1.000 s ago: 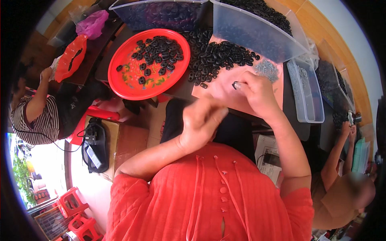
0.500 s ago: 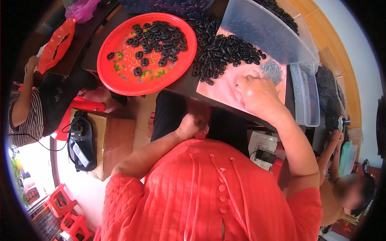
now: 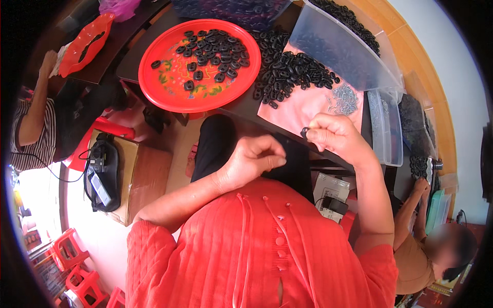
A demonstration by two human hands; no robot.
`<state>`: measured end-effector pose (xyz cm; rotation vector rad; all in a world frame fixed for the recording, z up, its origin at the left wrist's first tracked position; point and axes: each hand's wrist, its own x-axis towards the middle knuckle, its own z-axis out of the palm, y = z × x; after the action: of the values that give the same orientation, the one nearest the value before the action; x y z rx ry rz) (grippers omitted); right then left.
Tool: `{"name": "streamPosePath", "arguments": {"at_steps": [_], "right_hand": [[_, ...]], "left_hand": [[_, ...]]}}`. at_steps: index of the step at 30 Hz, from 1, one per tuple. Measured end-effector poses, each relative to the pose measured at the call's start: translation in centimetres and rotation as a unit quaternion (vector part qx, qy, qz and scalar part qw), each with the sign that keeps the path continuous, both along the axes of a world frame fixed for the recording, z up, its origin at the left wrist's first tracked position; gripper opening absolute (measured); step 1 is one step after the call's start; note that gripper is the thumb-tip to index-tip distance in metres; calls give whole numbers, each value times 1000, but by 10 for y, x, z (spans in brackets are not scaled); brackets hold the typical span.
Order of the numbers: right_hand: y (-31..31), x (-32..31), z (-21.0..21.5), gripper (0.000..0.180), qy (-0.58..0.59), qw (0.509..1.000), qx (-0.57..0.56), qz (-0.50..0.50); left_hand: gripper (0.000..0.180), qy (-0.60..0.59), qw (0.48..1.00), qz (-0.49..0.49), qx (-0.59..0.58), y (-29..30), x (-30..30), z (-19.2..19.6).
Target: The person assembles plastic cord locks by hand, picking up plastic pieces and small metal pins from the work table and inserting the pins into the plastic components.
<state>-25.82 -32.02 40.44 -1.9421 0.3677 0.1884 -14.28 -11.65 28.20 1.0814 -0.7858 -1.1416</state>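
Note:
My right hand (image 3: 336,136) is raised above the near edge of a pink sheet (image 3: 287,110), pinching a small black oval piece (image 3: 304,133) between thumb and fingers. To its left, over my lap, my left hand (image 3: 251,160) is curled, thumb and fingertips close together; whatever they hold is hidden. A heap of black oval pieces with holes (image 3: 292,69) spreads over the table and sheet. Beside it lies a small pile of silvery metal bits (image 3: 345,100). More black pieces (image 3: 218,51) sit on a round red tray (image 3: 149,84) at the left.
Clear plastic bins (image 3: 344,43) stand at the back right, and a narrow clear box (image 3: 385,133) is right of the sheet. A cardboard box (image 3: 149,174) with a black bag (image 3: 105,174) is at the left. People work at both sides, one near a red bowl (image 3: 84,46).
My right hand has drawn back from the metal pile toward the sheet's near edge, a black piece now visible in it. My left hand has lifted from my lap, its fingers less tightly closed.

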Motion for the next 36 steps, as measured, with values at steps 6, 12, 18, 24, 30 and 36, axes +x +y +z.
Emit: {"name": "streamPosePath", "arguments": {"at_steps": [6, 12, 18, 24, 30, 36], "right_hand": [[16, -7, 5, 22, 15, 999, 28, 18], [24, -16, 9, 23, 22, 999, 47, -2], [28, -20, 4, 21, 25, 998, 61, -19], [34, -20, -1, 20, 13, 992, 108, -62], [36, -21, -1, 18, 13, 993, 100, -68], [33, -25, -4, 17, -3, 991, 102, -83]], "left_hand": [[28, 78, 987, 78, -118, -15, -13, 34], [29, 44, 984, 92, -146, -19, -20, 29], [30, 63, 979, 93, -170, -20, -24, 19], [30, 114, 978, 94, -147, -17, -23, 15], [31, 113, 981, 96, -129, -16, -24, 12], [30, 131, 980, 107, -103, -9, -24, 28]]}}
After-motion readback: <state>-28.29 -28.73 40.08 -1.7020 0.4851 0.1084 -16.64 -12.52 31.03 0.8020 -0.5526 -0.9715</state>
